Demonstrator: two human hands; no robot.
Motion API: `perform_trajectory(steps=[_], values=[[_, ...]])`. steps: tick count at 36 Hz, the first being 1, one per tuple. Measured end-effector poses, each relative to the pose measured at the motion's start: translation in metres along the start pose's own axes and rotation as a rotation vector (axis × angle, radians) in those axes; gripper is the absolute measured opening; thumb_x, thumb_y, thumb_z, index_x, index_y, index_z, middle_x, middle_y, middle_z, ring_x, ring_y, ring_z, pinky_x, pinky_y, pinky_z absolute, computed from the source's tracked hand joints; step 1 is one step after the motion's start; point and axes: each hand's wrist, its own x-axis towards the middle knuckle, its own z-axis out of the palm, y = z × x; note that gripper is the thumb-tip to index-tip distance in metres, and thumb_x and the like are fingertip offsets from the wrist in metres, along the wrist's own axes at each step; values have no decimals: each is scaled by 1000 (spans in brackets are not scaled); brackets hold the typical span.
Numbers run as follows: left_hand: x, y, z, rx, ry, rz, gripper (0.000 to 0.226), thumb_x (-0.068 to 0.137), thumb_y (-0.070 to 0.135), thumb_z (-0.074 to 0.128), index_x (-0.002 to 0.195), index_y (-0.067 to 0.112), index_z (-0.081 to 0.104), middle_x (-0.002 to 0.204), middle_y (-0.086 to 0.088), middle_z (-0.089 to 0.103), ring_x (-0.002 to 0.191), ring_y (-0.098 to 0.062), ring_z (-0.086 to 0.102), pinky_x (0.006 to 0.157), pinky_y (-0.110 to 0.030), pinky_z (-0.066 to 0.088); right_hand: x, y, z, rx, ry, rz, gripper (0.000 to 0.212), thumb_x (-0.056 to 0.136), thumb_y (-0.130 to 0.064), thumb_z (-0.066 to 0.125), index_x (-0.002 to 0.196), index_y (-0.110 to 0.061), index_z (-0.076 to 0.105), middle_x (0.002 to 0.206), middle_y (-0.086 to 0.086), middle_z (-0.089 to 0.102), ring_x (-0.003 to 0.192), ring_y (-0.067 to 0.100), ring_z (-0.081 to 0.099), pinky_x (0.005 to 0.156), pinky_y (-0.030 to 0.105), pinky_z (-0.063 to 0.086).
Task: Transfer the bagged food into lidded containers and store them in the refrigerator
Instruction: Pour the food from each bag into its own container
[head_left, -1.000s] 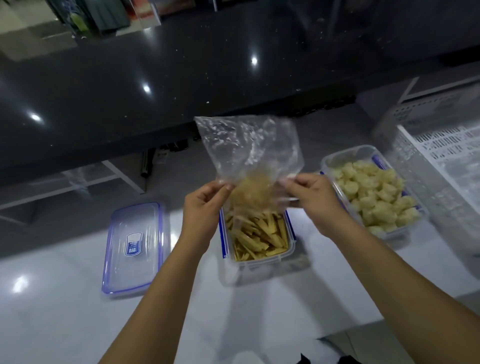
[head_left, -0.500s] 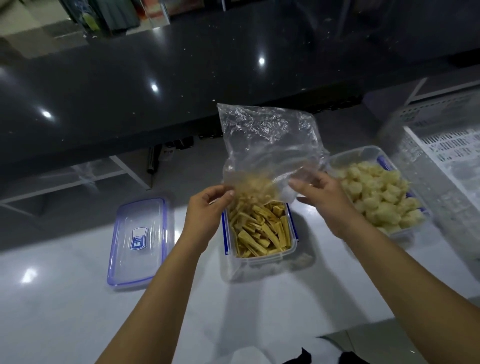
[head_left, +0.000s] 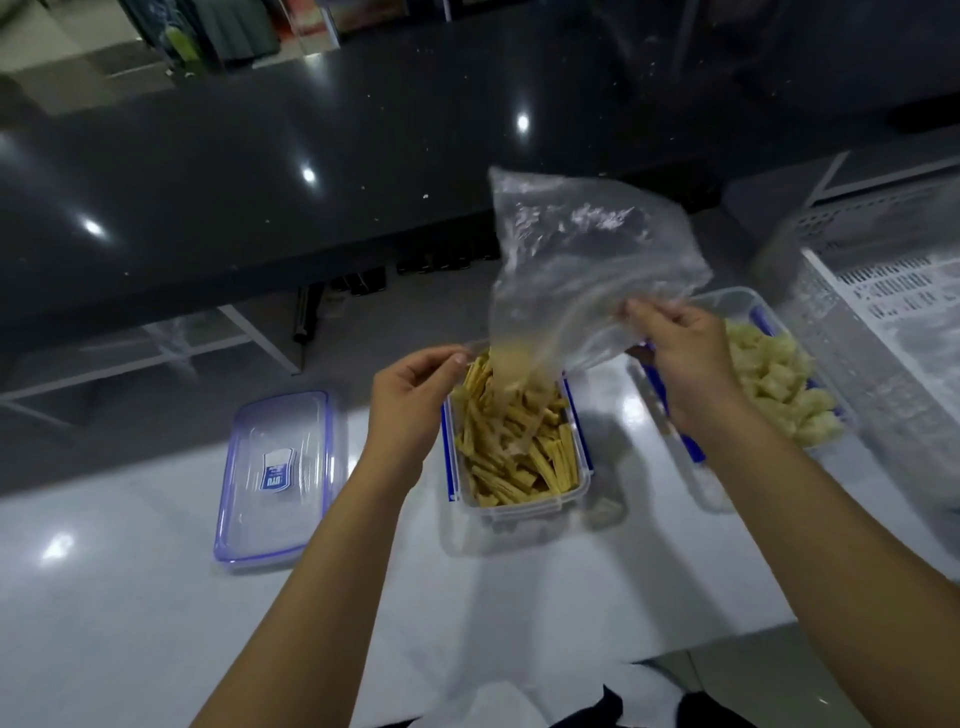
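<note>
Left hand (head_left: 415, 395), right hand (head_left: 675, 358) pinching mouth of upturned bag (head_left: 587, 260), tipping yellow strips (head_left: 514, 452) into open container (head_left: 519, 512) toward bench (head_left: 130, 597) far edge. I am judging film light, limp, slippery; gripping mouth corners steering pour.

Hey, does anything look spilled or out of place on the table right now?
Nothing stands out. The left hand and right hand hold the upended bag over the container; crumbs fall into it. The lid lies flat on the table.
</note>
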Motion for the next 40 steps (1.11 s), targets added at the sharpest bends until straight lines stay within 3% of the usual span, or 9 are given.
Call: perform_trajectory(steps=[4,9,13,17,22,26,30,34,40], values=[[-4,0,3,2,-9,-14,23,93,22,70,87,42,79,93,10,78,88,-3,72,69,-12,53,-11,8,1,-196,-213,9,12,93,-18,67,88,-22,77,91,-2,78,92,16,73,79,31,57],[-7,0,-2,17,36,-5,20,95,24,66,91,40,78,93,11,77,89,-1,70,69,-14,54,-5,-15,-18,-42,83,-80,18,93,-21,66,81,-25,78,83,-6,78,83,10,73,76,27,56],[-19,-4,-2,0,10,-52,16,93,23,69,95,36,78,97,9,77,91,-3,72,68,-11,53,-24,-11,-14,-154,-91,-88,7,90,-17,72,89,-17,78,83,1,78,82,15,75,72,22,58],[-40,-14,-3,37,60,-79,17,95,23,68,104,35,75,100,16,75,93,3,69,66,-5,49,-37,-13,-32,-116,79,-69,2,83,-20,79,84,-20,78,85,-2,77,85,15,73,79,29,57],[-66,-18,-4,65,87,-70,22,98,22,63,116,31,72,110,17,73,103,1,67,71,-7,51,-59,-9,-63,-67,185,-38,12,81,-21,80,86,-13,74,87,-8,75,71,9,70,51,19,51],[-83,-14,-1,40,49,-59,24,98,19,63,116,32,72,108,19,73,102,1,67,70,-6,50,-73,1,-78,42,180,79,18,83,-14,78,85,0,68,81,6,74,73,27,70,63,45,59],[-103,-13,6,30,-44,-58,28,97,15,64,112,37,73,112,15,73,105,-4,68,76,-11,53,-85,10,-84,112,179,158,13,85,-10,75,74,-12,69,75,2,73,70,18,72,56,32,58],[-127,-16,8,106,-136,-46,31,95,14,67,110,40,73,111,17,73,104,-5,68,77,-11,52,-105,20,-92,141,167,239,7,85,-6,74,89,-1,70,81,7,73,77,20,73,59,33,60],[-150,-15,-1,159,-167,-13,30,93,23,69,113,45,70,116,22,69,110,-2,65,81,-17,55,-149,20,-102,32,50,242,3,80,-2,76,80,0,74,84,11,75,83,27,75,63,35,61]])
